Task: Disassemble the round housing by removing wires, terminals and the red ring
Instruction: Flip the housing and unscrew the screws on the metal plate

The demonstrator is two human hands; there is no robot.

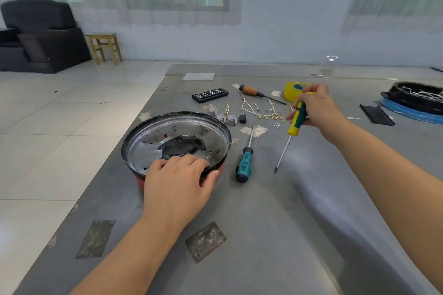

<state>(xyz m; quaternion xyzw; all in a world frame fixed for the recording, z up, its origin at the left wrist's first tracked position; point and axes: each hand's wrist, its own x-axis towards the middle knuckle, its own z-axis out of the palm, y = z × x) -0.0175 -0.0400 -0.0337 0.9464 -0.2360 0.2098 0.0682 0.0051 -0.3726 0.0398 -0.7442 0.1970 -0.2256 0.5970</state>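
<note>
The round housing (182, 127) sits on the grey table, a black-rimmed metal bowl with a torn black piece in its middle and a red ring (141, 181) showing under its near edge. My left hand (178, 179) grips the near rim, fingers inside and thumb outside. My right hand (318, 110) holds a yellow-green screwdriver (296, 122) upright to the right of the housing, its tip down just above the table. Loose wires with terminals (261, 109) and grey terminal blocks (227, 117) lie behind the housing.
A teal-handled screwdriver (245, 160) lies right of the housing. Farther back are a wood-handled screwdriver (254, 91), a bit case (209, 94), a yellow tape roll (293, 90) and small screws (277, 124). A black and blue housing (417, 100) sits at the far right.
</note>
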